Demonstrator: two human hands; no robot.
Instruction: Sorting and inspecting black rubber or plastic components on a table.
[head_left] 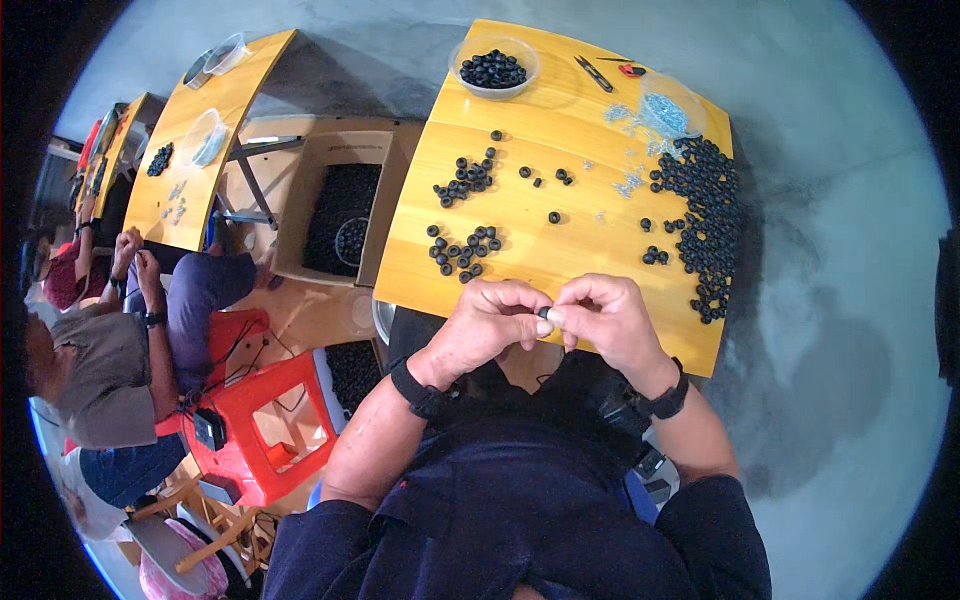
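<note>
Over the table's front edge, my left hand (490, 318) pinches a small round black part (543, 312) between thumb and forefinger. The fingertips of my right hand (608, 315) are closed and meet the part from the right; whatever they hold there is hidden. Beyond my left hand, small black ring-shaped parts lie in a near cluster (465, 251) and a far cluster (466, 178). A large pile of the same black parts (700, 215) covers the table's right side. Small clear pieces (630, 183) are scattered near it.
On the yellow table (420, 265) stand a clear bowl of black parts (494, 68) and a tipped clear tub of small clear pieces (668, 108). Tweezers (594, 74) lie at the back. Left are a cardboard box (386, 190), a red stool (235, 440) and a seated person (110, 370).
</note>
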